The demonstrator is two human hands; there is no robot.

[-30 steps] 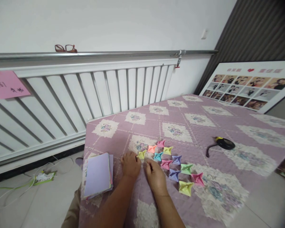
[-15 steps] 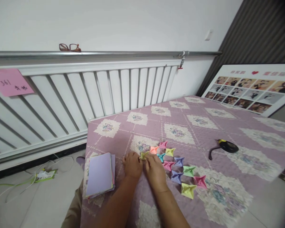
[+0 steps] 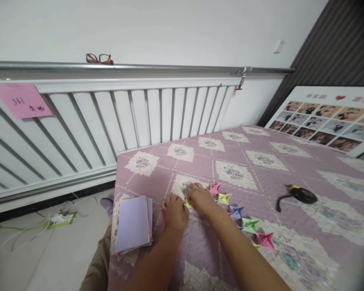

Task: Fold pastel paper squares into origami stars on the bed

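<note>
A small yellow paper boat [image 3: 187, 203] lies on the bed cover between my hands, mostly covered by fingers. My left hand [image 3: 175, 213] rests on the cover with curled fingers, its thumb side holding the boat's left part. From the right, my right hand [image 3: 201, 198] bends over the same boat, its fingers closed on it. Beyond my right wrist stand more folded paper boats, among them a pink one [image 3: 215, 188], a yellow one [image 3: 224, 198], a purple one [image 3: 236, 212], a green one [image 3: 250, 225] and a deeper pink one [image 3: 265, 241]. My right forearm hides others partly.
A stack of coloured paper [image 3: 132, 223], purple on top, lies left of my left hand. A black and yellow tape measure [image 3: 303, 195] with a strap is on the right. A white radiator [image 3: 166, 115] borders the far side. A power strip [image 3: 60, 219] lies on the floor.
My right hand has shifted up and over the yellow boat, with the forearm now crossing in front of several boats. My left hand stays beside it. The camera has turned slightly left.
</note>
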